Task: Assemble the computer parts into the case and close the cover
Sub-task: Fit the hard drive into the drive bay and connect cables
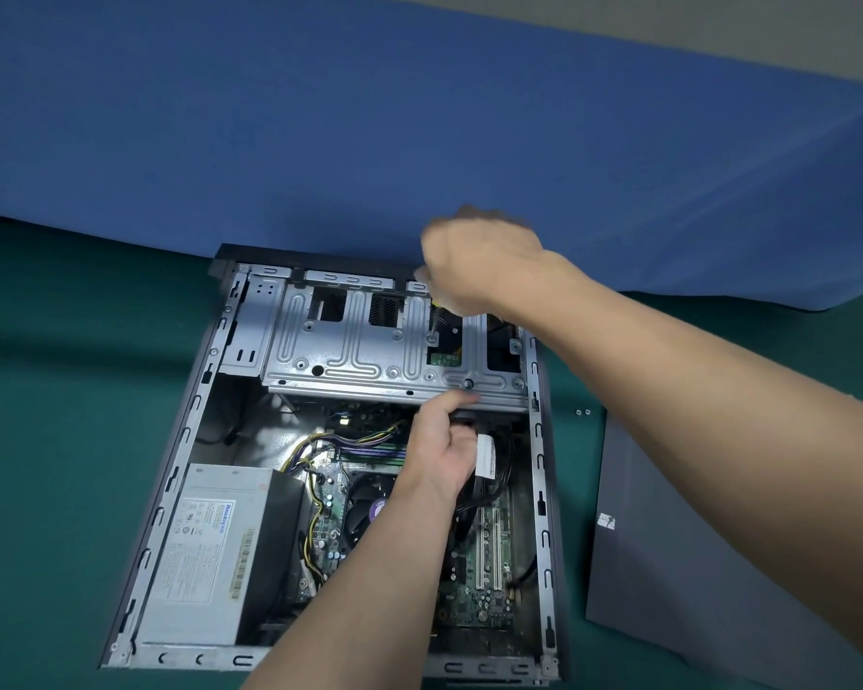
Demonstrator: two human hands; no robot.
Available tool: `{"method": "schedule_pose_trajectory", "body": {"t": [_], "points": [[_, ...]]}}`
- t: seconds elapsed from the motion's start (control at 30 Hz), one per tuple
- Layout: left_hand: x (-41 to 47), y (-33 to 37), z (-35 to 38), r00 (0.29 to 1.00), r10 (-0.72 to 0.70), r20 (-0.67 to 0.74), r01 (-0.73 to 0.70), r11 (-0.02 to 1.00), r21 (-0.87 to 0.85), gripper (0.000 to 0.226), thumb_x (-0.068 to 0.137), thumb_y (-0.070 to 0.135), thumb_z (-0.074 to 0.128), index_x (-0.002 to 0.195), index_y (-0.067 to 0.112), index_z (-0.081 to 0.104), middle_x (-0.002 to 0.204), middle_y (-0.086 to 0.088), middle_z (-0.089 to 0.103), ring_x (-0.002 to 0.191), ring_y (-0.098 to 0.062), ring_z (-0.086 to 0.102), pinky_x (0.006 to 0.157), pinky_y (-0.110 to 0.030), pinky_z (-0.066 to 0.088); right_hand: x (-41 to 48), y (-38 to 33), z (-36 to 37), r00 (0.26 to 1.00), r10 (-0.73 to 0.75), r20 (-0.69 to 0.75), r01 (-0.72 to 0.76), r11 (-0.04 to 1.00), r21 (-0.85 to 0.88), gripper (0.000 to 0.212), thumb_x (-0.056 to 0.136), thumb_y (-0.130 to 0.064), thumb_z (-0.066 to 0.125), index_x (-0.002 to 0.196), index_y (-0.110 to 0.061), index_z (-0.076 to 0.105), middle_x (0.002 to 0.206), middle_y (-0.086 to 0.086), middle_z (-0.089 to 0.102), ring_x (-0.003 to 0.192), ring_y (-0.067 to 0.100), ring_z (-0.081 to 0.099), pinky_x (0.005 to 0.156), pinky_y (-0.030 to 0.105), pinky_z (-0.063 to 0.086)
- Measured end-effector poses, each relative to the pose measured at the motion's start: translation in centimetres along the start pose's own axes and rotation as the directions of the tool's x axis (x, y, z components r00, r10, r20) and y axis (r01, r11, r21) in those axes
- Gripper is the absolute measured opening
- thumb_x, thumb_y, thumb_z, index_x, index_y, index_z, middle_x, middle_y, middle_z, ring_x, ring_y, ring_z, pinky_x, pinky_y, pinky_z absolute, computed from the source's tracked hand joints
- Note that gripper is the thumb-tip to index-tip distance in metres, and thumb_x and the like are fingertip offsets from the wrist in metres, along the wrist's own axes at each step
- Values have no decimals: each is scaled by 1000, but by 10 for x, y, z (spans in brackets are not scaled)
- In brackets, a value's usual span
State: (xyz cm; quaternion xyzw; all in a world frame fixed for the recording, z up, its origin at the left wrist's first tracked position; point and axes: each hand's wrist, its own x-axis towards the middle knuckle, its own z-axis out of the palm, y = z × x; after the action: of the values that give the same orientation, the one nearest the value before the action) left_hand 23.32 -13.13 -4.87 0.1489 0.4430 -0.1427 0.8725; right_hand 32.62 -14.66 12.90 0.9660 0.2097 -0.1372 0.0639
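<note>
An open computer case (180,440) lies on a green mat. Its silver drive cage (350,351) spans the far end. My right hand (479,261) grips a screwdriver (435,318) whose tip stands on a screw in the cage's right part. My left hand (444,440) reaches under the cage's front edge, thumb against the metal, fingers curled on a black part there. Below lie the power supply (210,550), the motherboard (489,565) and the CPU fan (365,510). The dark side cover (678,565) lies flat to the right of the case.
Two small screws (583,412) lie on the mat (61,440) just right of the case. A blue cloth (320,117) rises behind the case. Bundled yellow and black cables (315,440) run from the power supply across the board.
</note>
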Motion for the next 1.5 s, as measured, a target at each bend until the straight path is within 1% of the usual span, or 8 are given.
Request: {"method": "schedule_pose_trajectory", "body": {"t": [0.17, 0.33, 0.5, 0.7, 0.87, 1.13, 1.3, 1.5], "points": [[2, 0, -1, 1000, -6, 0, 6, 1000, 3, 29, 72, -16, 60, 96, -1, 67, 101, -16, 71, 96, -26, 63, 108, -31, 42, 3, 4, 5, 994, 4, 111, -6, 1000, 22, 34, 94, -24, 49, 120, -8, 36, 78, 1, 44, 71, 27, 47, 57, 29, 33], [-1, 1, 0, 1000, 12, 17, -12, 1000, 5, 26, 74, -17, 59, 92, -1, 68, 88, -14, 73, 78, -23, 71, 85, -22, 55, 1, 2, 5, 999, -21, -33, 20, 1000, -21, 22, 95, -24, 53, 82, -11, 40, 80, 3, 41, 76, 28, 44, 65, 30, 35], [3, 0, -1, 1000, -4, 5, 4, 1000, 7, 29, 73, -16, 59, 97, -1, 66, 94, -16, 71, 93, -27, 62, 106, -30, 43, 6, 5, 6, 995, -17, 100, 13, 999, 38, 45, 94, -25, 48, 130, -6, 28, 75, 0, 37, 77, 29, 45, 62, 32, 33], [7, -2, -4, 1000, -26, -6, 26, 1000, 6, 31, 72, -13, 62, 99, 1, 67, 106, -16, 69, 96, -25, 49, 105, -23, 38, 7, 5, 8, 997, -20, -77, 20, 1000, 0, 37, 96, -39, 51, 79, -10, 36, 76, 2, 37, 77, 28, 42, 68, 32, 34], [6, -1, -3, 999, -25, -27, 26, 999, 19, 32, 71, -14, 63, 99, 1, 66, 120, -17, 65, 95, -23, 38, 90, -30, 33, 10, 7, 12, 998, -69, -7, 69, 997, 30, 26, 92, -26, 52, 102, -11, 33, 72, 1, 38, 79, 31, 48, 55, 28, 30], [4, 0, -2, 1000, -11, -18, 12, 999, 40, 34, 72, -13, 63, 102, 3, 65, 112, -15, 66, 88, -24, 42, 84, -29, 37, 10, 3, 9, 999, -26, -30, 26, 1000, -15, 28, 93, -22, 55, 71, -14, 38, 69, 2, 37, 66, 26, 43, 64, 31, 35], [2, 0, 0, 999, -18, -27, 19, 1000, 20, 33, 70, -14, 63, 100, 1, 66, 116, -16, 67, 94, -24, 43, 93, -27, 36, 6, 4, 1, 993, -101, 53, 103, 994, -31, 21, 94, -21, 53, 100, -12, 35, 72, 2, 38, 64, 24, 42, 54, 28, 30], [1, 0, -1, 1000, -20, -21, 20, 999, 28, 36, 71, -14, 62, 103, 1, 63, 109, -15, 66, 95, -24, 40, 90, -30, 33, 8, 6, 2, 994, -102, -23, 102, 995, -5, 31, 86, -9, 55, 63, -14, 35, 68, 3, 38, 53, 18, 37, 46, 22, 22]]}}
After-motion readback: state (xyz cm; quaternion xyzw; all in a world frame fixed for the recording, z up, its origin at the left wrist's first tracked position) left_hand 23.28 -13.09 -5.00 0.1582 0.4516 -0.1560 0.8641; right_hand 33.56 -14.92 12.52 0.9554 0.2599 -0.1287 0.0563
